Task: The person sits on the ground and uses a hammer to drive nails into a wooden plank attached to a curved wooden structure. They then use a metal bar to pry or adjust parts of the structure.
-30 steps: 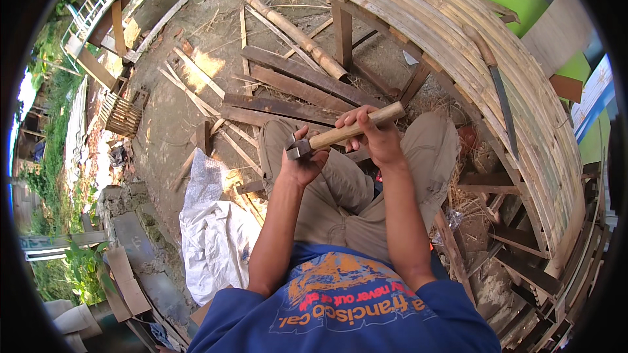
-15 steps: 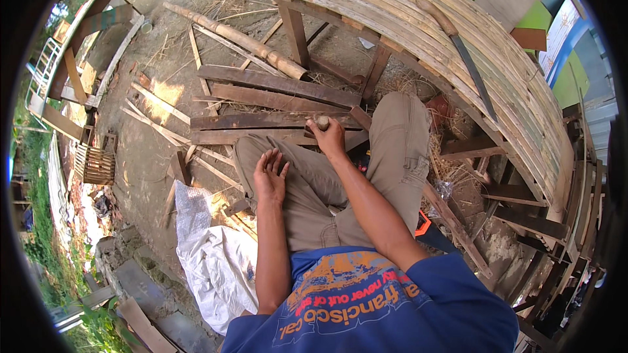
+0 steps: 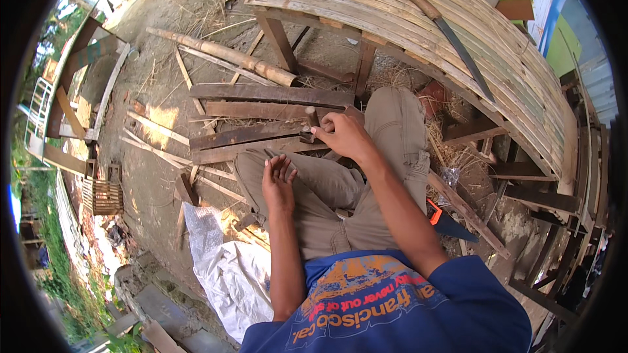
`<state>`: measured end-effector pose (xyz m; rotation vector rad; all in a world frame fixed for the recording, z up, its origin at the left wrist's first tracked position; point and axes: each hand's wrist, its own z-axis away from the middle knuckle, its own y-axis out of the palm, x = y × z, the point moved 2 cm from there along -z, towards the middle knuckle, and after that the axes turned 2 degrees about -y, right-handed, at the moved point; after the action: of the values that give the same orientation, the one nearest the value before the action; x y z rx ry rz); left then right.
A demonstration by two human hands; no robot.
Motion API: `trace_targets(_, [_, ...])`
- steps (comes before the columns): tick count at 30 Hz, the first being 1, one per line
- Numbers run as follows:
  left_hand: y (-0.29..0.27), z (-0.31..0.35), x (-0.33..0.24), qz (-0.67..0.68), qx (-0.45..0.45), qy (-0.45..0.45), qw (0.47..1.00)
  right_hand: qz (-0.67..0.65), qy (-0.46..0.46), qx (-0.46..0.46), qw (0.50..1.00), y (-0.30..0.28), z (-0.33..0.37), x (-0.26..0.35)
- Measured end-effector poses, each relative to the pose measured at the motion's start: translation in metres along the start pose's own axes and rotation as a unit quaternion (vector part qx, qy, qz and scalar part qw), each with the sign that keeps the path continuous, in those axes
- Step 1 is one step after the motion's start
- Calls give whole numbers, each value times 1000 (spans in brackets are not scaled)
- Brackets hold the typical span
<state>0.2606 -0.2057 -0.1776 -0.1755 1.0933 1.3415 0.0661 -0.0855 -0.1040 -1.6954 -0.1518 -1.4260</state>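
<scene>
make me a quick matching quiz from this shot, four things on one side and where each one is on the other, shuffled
Things:
1. hammer
2. long blade
3. white sack
4. left hand

Places:
A. lying on top of the curved bamboo slat frame
B. spread on the dirt to the person's left
C. open above the left thigh, holding nothing
D. gripped by the right hand on the dark planks

Pairs: 1-D, 2-A, 3-B, 4-C

Right hand [image 3: 345, 136] on hammer [image 3: 309, 125]; left hand [image 3: 278, 183] open above knee.
</scene>
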Motion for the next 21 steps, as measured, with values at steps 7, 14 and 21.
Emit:
trace_targets(7, [62,34,-11,-36,126,28,991,-180,20,-180,967,-142,74,-47])
trace_targets(14, [116,61,-4,-46,221,7,974,265,205,-185,924,-111,178,-228])
trace_targets(21, [111,74,12,-79,190,-16,978,302,206,-126,922,-69,191,-291])
